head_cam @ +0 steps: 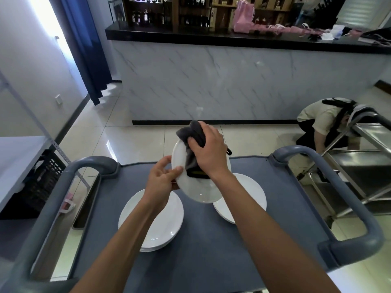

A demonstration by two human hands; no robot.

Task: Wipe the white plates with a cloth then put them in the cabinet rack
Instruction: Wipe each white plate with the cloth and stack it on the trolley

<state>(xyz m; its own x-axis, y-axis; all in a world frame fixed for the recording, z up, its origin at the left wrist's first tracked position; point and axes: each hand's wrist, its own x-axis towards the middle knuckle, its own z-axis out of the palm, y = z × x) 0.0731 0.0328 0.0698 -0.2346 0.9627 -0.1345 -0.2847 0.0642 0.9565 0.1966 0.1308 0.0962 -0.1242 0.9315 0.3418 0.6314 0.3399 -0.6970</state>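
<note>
White china is what this moment turns on: one plate [198,187] is held tilted up above the grey cart [211,250], its face toward the person, and it is in the middle of being wiped. The left hand [161,180] holds it by the left rim, thumb on the front face and fingers curled behind the edge. The right hand [208,151] is closed round a bunched dark grey cloth [191,140] and presses it against the upper part of the plate's face; part of the cloth hangs down across the plate.

Two groups of plates lie on the cart's surface beneath. To the left is a stack [151,223] of several plates, their edges showing at the near side. To the right, partly hidden by the raised plate and the right forearm, is another pile [247,197]; how many it holds I cannot tell. Nothing shows which of the two groups is wiped and which is waiting.

As a judgement, the task is somewhere in its wiping phase, with a good deal left. No cabinet rack can be made out, so no plate can be seen put away. A steel shelf unit [364,149] stands just right of the cart, and another person [323,123] crouches on the tiled floor beyond it, in front of the marble-patterned bar counter [222,81].
</note>
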